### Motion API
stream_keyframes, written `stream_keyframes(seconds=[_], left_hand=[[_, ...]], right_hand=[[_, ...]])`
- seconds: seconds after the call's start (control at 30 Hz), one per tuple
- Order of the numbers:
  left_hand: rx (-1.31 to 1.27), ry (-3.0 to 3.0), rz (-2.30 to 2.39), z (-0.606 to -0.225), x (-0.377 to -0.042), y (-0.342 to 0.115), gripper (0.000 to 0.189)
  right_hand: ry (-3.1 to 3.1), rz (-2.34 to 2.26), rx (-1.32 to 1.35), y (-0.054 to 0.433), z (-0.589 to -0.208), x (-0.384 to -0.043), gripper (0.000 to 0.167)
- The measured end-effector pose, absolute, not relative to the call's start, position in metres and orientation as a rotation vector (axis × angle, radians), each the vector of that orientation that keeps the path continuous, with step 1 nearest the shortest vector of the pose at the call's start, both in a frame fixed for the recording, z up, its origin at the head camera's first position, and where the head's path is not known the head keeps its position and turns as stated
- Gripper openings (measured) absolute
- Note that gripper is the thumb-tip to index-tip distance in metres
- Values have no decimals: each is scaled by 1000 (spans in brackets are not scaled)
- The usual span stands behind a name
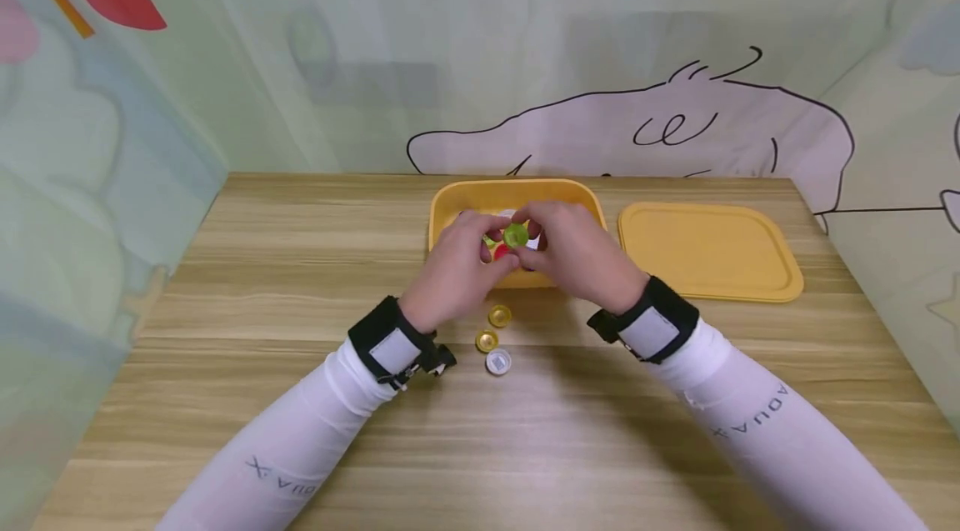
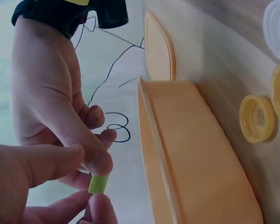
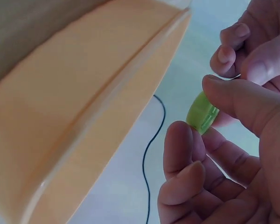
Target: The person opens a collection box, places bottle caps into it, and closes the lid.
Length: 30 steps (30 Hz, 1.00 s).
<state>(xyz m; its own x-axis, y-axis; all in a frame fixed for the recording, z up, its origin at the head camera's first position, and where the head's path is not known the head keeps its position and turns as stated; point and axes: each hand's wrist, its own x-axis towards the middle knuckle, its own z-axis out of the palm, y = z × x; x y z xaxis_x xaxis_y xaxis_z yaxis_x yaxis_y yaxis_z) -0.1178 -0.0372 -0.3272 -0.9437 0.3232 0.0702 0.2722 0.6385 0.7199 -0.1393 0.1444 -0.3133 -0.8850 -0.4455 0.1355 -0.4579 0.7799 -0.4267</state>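
A small green bottle cap (image 1: 516,236) is held up over the yellow box (image 1: 442,202). My right hand (image 1: 581,252) pinches it between thumb and fingertips, seen from the side in the right wrist view. From the other side, the thumb and index finger of my left hand (image 1: 457,268) close on its edge. Below the hands lie more caps in the box, among them a red one (image 1: 502,251); the hands hide most of the inside. On the table in front of the box are two gold caps (image 1: 499,315) and a white cap (image 1: 498,362).
A flat yellow lid (image 1: 708,252) lies on the wooden table (image 1: 315,264) to the right of the box. Behind the table's far edge hangs a printed curtain (image 1: 510,39), which continues along both sides.
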Motion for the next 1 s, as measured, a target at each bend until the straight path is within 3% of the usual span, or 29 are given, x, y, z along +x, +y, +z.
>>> stream_keyframes(seconds=[0.47, 1.0], left_hand=[[412, 2624, 1283, -335, -149, -37, 48], [303, 2544, 1262, -348, -161, -32, 42]], right_hand=[[-3066, 726, 615, 141, -326, -179, 40], [-3183, 756, 531, 151, -338, -184, 42]])
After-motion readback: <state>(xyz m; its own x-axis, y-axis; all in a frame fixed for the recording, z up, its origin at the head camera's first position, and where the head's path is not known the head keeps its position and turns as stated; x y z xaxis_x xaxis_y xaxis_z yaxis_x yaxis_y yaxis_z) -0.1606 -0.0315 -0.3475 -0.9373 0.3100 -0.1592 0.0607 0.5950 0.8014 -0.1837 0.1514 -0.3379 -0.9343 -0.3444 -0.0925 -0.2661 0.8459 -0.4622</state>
